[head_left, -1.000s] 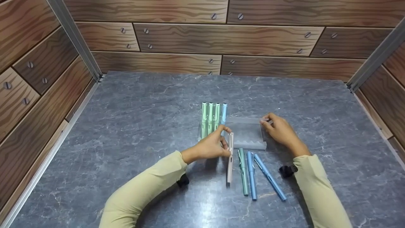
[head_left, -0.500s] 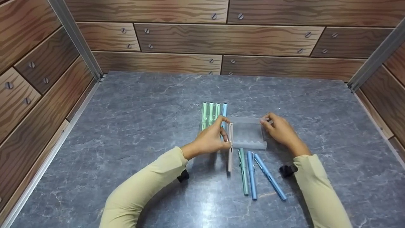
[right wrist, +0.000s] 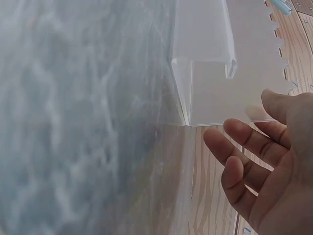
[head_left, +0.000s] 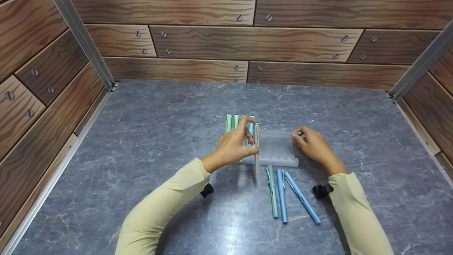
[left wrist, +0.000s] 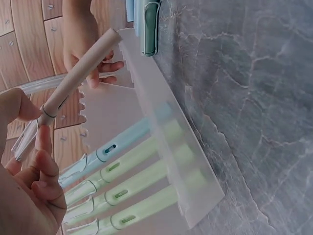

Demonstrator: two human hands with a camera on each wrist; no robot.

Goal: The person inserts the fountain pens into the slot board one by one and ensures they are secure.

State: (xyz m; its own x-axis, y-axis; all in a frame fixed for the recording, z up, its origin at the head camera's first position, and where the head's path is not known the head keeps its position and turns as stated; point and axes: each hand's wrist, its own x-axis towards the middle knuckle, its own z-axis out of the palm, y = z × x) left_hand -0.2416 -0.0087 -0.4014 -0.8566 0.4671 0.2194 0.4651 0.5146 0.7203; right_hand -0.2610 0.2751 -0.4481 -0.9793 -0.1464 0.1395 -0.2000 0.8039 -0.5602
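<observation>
The left hand point(head_left: 231, 145) pinches a slim pinkish-beige capped pen point(left wrist: 80, 71) near its ring; this pen is in the air, above a frosted translucent plastic tray point(head_left: 279, 162) and right of its light blue pen point(left wrist: 126, 138); the right hand point(head_left: 313, 145) pinches the tray's right edge, toward the far side; the pen seems light, stiff and smooth, so it may turn or slip, and the ring looks a good holding place; the tray, probably thin, could bend or slide, so its edge needs only gentle pressure.
</observation>
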